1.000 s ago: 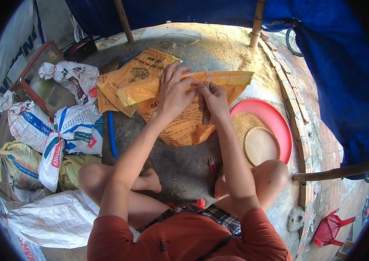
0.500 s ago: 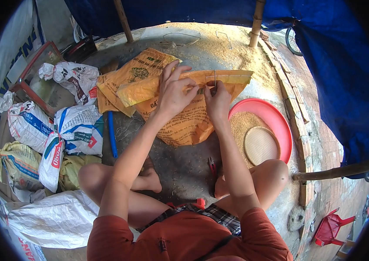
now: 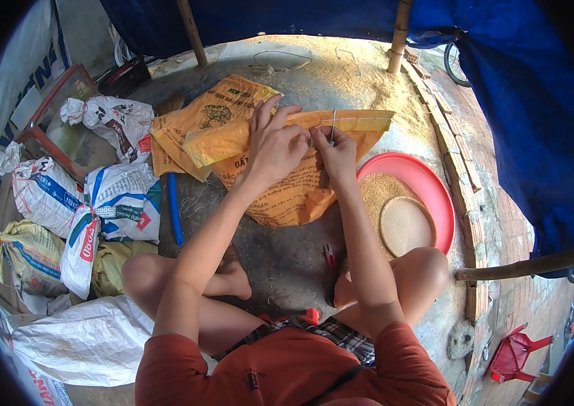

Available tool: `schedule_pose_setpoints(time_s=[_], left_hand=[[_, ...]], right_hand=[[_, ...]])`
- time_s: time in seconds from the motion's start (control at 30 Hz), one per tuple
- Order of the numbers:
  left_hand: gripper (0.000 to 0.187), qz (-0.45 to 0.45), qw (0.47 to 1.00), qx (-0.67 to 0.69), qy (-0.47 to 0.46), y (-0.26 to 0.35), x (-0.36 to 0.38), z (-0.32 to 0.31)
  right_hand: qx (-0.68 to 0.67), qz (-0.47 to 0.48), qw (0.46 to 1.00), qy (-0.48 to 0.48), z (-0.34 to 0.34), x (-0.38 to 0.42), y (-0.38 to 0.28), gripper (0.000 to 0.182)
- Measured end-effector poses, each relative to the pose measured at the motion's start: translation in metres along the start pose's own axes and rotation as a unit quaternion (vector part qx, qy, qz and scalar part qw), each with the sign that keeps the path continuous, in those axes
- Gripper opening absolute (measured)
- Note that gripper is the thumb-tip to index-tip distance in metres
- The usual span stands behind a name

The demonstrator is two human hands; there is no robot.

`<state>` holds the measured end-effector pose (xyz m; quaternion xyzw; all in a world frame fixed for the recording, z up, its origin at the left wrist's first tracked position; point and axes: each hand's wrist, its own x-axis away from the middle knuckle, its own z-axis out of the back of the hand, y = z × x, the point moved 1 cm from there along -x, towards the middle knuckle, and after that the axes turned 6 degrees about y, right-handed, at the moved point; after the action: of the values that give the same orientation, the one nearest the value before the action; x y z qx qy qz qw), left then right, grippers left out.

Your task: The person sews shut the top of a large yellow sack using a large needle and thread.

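An orange printed sack (image 3: 294, 193) lies in front of me, its top edge folded into a yellowish band with a pale thread along it. My left hand (image 3: 277, 145) is on the folded band, thumb and forefinger pinched together near the thread, other fingers spread over the sack. Close to its right, my right hand (image 3: 336, 150) is closed around a thin metal needle (image 3: 334, 122) that points up across the band. The fingertips of both hands nearly meet. Whether the left fingertips grip thread or sack is too small to tell.
Filled white sacks (image 3: 121, 199) are piled at the left beside a blue tube (image 3: 174, 210). A red tray (image 3: 441, 203) of grain with a round sieve (image 3: 407, 227) lies right. Red-handled pliers (image 3: 329, 259) lie near my foot. A red stool (image 3: 518, 355) is lower right.
My right hand has moved slightly left and its fingertips have come up to the left hand's. The needle now shows more of its length above the band.
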<state>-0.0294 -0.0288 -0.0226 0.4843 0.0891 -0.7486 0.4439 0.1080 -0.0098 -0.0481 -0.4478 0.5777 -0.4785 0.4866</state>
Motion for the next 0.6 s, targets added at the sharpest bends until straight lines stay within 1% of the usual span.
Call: schedule_pose_setpoints(time_s=[0.03, 0.13, 0.37, 0.53, 0.6], left_hand=[[0.012, 0.000, 1.000, -0.001, 0.000, 0.0000, 0.0003, 0.0000], [0.012, -0.003, 1.000, -0.005, -0.001, -0.0001, 0.0013, -0.0006], [0.013, 0.000, 1.000, -0.008, -0.007, 0.0013, 0.0006, 0.0007], [0.014, -0.014, 1.000, -0.011, -0.009, 0.0023, 0.0008, 0.0015], [0.012, 0.006, 1.000, 0.004, -0.009, 0.0026, 0.0001, 0.0036]], right_hand=[[-0.021, -0.021, 1.000, -0.008, -0.0006, 0.0008, -0.0002, 0.017], [-0.061, -0.042, 0.997, -0.030, -0.0010, 0.0011, -0.0006, 0.018], [-0.065, -0.038, 0.996, -0.056, 0.0005, 0.0016, -0.0058, 0.020], [-0.079, -0.093, 0.990, -0.067, 0.0045, -0.0023, -0.0024, 0.021], [-0.103, -0.107, 0.986, -0.082, 0.0052, -0.0027, -0.0015, 0.021]])
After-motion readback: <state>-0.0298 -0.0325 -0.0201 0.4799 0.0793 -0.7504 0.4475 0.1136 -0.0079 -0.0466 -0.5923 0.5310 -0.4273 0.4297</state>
